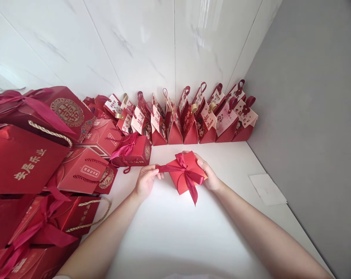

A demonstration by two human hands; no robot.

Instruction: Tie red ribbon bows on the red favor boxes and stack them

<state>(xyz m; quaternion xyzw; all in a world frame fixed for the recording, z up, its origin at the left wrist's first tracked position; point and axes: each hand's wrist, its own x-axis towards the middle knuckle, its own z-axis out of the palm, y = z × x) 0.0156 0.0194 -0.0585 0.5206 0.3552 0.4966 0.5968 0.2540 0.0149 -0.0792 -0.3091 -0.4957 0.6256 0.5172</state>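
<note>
Now right fingers (201, 163) hold box (195, 163), left fingers (152, 169) ribbon (169, 168).

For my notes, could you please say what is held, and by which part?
Right hand holds the red box by its right side; left hand pinches ribbon by one end.

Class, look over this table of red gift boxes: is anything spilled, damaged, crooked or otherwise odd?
No spill or damage is visible. Only the plain white sheet looks slightly stray: it lies beside the grey wall, apart from the red boxes.
</note>
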